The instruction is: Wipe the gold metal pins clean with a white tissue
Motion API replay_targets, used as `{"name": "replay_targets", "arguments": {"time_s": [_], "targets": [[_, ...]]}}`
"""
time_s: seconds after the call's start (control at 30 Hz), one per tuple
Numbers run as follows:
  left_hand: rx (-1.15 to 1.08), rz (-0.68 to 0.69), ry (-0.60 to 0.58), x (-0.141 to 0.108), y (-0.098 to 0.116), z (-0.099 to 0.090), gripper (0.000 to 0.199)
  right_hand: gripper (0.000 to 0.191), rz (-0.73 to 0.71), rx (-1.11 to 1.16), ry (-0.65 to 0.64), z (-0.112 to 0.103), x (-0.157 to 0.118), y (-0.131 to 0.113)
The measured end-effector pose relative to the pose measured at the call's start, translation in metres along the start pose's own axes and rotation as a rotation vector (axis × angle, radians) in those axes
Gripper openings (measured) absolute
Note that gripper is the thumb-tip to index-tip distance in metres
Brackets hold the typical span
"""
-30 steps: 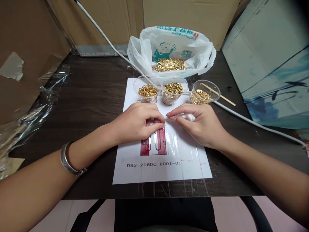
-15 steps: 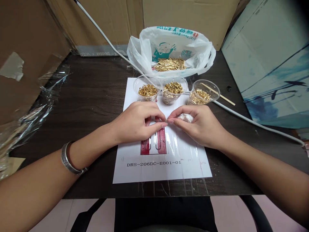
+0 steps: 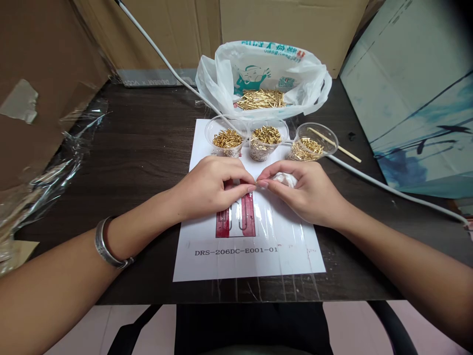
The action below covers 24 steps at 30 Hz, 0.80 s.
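My left hand [image 3: 218, 183] and my right hand [image 3: 305, 190] meet fingertip to fingertip above a printed sheet [image 3: 207, 266]. Each thumb and forefinger is pinched together. A tiny brass-coloured pin [image 3: 256, 183] glints between the two pinches, mostly hidden by the fingers. Crumpled white tissue [image 3: 285, 179] shows behind my right thumb; whether that hand holds it I cannot tell. Just beyond my hands stand a left cup [image 3: 227, 139], a middle cup [image 3: 265, 140] and a right cup [image 3: 308, 147], all clear plastic with small brass-coloured parts inside.
Behind the cups sits an open white plastic bag [image 3: 314, 93] of longer brass-coloured pins. A wooden stick [image 3: 347, 150] leans out of the right cup. A white cable [image 3: 388, 185] crosses the dark table [image 3: 148, 128]. Cardboard [image 3: 155, 34] walls the back, with clear film [image 3: 70, 162] at left.
Hardly anything differs: both hands keep their fingertip pinch, with only a slight shift of the fingers. The whole view has moved by a few pixels.
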<state>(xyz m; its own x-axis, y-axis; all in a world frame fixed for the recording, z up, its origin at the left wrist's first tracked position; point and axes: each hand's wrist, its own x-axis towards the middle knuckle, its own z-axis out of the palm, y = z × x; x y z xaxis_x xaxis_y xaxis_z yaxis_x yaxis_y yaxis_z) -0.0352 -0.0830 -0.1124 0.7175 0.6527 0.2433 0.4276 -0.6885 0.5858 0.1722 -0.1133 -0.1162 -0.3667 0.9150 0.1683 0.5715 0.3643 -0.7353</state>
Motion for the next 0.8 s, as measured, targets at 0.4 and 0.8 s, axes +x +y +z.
{"name": "replay_targets", "arguments": {"time_s": [0.4,0.8], "targets": [[0.044,0.007,-0.042,-0.0001,-0.0013,-0.0005,0.012,0.019,-0.001,0.005,-0.086,-0.0036,0.0005,-0.0018],[0.024,0.021,-0.043,-0.0005,-0.0022,0.0,0.013,0.016,-0.028,0.018,-0.083,-0.0028,0.0005,-0.003]]}}
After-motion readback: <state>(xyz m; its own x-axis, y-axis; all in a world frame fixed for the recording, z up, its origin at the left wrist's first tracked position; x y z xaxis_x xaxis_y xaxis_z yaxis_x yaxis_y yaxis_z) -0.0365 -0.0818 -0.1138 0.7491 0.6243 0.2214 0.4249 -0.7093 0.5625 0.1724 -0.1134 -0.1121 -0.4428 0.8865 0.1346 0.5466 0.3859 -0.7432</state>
